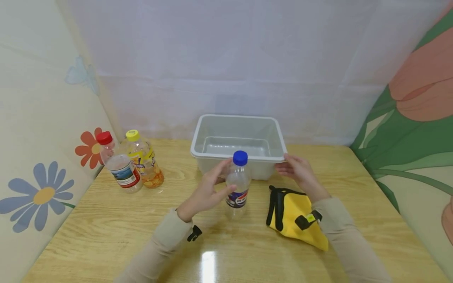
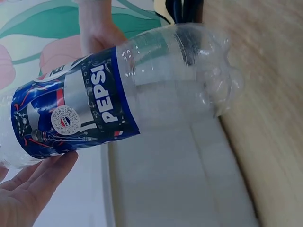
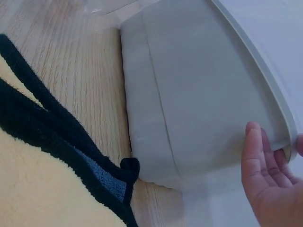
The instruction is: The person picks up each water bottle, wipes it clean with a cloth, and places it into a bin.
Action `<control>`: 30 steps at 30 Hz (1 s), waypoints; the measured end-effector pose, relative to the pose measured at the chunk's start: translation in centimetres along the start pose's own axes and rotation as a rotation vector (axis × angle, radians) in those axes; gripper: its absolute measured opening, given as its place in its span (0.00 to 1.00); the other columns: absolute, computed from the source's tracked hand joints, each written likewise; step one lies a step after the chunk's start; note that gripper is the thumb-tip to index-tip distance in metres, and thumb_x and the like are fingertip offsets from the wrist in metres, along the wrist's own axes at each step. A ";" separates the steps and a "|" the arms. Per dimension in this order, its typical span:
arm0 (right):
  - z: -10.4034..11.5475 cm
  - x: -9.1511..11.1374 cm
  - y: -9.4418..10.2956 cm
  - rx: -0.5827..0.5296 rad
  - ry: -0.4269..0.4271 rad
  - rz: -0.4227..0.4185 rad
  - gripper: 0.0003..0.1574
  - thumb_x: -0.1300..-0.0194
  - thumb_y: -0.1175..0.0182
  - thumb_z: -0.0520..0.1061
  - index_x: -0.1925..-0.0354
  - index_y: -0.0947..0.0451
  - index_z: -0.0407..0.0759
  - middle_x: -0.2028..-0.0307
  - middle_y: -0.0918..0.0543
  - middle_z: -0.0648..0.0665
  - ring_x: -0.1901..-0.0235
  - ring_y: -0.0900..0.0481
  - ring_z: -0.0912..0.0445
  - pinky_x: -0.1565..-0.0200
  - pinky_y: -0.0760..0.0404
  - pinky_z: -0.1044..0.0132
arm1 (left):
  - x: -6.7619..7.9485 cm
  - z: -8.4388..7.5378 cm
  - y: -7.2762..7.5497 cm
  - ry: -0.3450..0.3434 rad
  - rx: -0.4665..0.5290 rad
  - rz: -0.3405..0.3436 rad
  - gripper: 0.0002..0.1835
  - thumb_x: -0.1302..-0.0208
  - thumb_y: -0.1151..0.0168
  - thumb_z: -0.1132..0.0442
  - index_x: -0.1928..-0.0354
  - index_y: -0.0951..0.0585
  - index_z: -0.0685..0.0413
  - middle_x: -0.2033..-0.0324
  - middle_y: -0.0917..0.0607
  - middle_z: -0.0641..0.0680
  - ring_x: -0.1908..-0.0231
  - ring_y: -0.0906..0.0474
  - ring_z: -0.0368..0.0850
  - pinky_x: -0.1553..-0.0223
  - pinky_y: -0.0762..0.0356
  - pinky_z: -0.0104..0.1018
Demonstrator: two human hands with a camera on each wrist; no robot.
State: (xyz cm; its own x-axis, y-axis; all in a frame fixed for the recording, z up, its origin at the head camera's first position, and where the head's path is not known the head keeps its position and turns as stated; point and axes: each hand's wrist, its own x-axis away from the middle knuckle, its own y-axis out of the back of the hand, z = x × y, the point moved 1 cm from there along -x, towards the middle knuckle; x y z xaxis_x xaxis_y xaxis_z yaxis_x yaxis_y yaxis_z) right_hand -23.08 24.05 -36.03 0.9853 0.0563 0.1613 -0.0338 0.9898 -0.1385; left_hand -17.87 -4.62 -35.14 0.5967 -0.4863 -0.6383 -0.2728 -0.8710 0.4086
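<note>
A clear plastic Pepsi bottle (image 1: 239, 181) with a blue cap stands upright in front of a grey plastic bin (image 1: 260, 168). My left hand (image 1: 205, 192) holds the bottle from its left side, thumb across the front near the label and fingers behind. In the left wrist view the blue label (image 2: 71, 106) reads PEPSI, and fingertips (image 2: 68, 163) meet its edge. At the bin's front right corner my right hand (image 1: 301, 173) pinches the rim, with fingers (image 3: 253, 146) curled under the lip and the thumb mostly out of the right wrist view.
On the left stand two more plastic bottles, one with a red cap (image 1: 104, 138) and one with a yellow cap (image 1: 133, 135). A yellow cloth (image 1: 295, 214) with black edging lies below the right hand. Behind the table (image 1: 116, 236) hangs a white sheet (image 1: 226, 59).
</note>
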 end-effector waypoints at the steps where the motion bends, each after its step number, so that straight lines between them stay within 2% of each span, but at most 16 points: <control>1: 0.0 0.0 0.0 -0.003 0.003 0.007 0.21 0.31 0.52 0.48 0.50 0.35 0.31 0.76 0.17 0.47 0.72 0.18 0.59 0.63 0.17 0.66 | -0.2 -0.1 0.2 -0.010 -0.003 0.000 0.36 0.45 0.38 0.71 0.36 0.44 0.68 0.42 0.34 0.68 0.50 0.27 0.59 0.57 0.20 0.37; 4: -0.1 -0.1 0.0 -0.021 0.010 0.020 0.12 0.32 0.51 0.47 0.60 0.31 0.39 0.75 0.17 0.46 0.72 0.17 0.58 0.62 0.18 0.64 | -0.9 -0.5 0.7 -0.025 0.010 0.003 0.35 0.42 0.39 0.65 0.36 0.44 0.67 0.42 0.33 0.67 0.50 0.27 0.59 0.57 0.20 0.37; 9: -0.2 0.0 0.0 -0.037 0.028 0.029 0.10 0.32 0.51 0.47 0.65 0.28 0.41 0.75 0.17 0.45 0.72 0.17 0.57 0.64 0.17 0.66 | -2.0 -0.8 1.4 -0.041 0.020 0.000 0.36 0.38 0.43 0.53 0.36 0.43 0.66 0.45 0.30 0.67 0.51 0.26 0.60 0.59 0.20 0.37; 16: -0.2 -0.1 0.1 -0.014 0.025 0.017 0.14 0.33 0.50 0.49 0.61 0.32 0.38 0.75 0.17 0.47 0.72 0.18 0.58 0.64 0.17 0.68 | -3.9 -1.5 2.3 -0.038 -0.005 -0.007 0.35 0.44 0.38 0.69 0.37 0.42 0.67 0.47 0.29 0.67 0.52 0.25 0.58 0.60 0.20 0.35; 23: -0.2 0.0 0.0 -0.007 0.036 0.020 0.14 0.32 0.51 0.48 0.60 0.32 0.37 0.76 0.17 0.47 0.73 0.18 0.59 0.66 0.17 0.69 | -6.1 -2.2 3.6 -0.067 -0.048 -0.024 0.35 0.42 0.38 0.64 0.36 0.42 0.66 0.48 0.27 0.66 0.54 0.24 0.56 0.62 0.19 0.35; 27: -0.2 0.0 -0.1 -0.008 0.041 0.018 0.13 0.32 0.51 0.48 0.62 0.31 0.39 0.76 0.17 0.47 0.74 0.18 0.59 0.66 0.17 0.69 | -7.4 -2.7 4.2 -0.090 -0.058 -0.028 0.35 0.45 0.37 0.70 0.37 0.42 0.68 0.49 0.26 0.67 0.55 0.23 0.56 0.63 0.19 0.34; 30: -0.2 0.0 -0.1 -0.007 0.045 0.018 0.13 0.32 0.51 0.48 0.62 0.31 0.39 0.76 0.17 0.47 0.74 0.18 0.59 0.67 0.17 0.69 | -8.4 -3.1 4.7 -0.081 -0.063 -0.017 0.36 0.46 0.38 0.73 0.37 0.42 0.68 0.49 0.26 0.67 0.55 0.23 0.56 0.63 0.19 0.34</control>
State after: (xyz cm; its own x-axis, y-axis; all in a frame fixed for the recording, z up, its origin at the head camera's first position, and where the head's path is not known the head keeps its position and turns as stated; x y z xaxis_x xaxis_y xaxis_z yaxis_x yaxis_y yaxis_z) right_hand -23.06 23.93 -36.20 0.9911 0.0675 0.1145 -0.0502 0.9877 -0.1479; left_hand -21.80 -4.41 -25.79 0.5374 -0.4781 -0.6947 -0.2142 -0.8741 0.4359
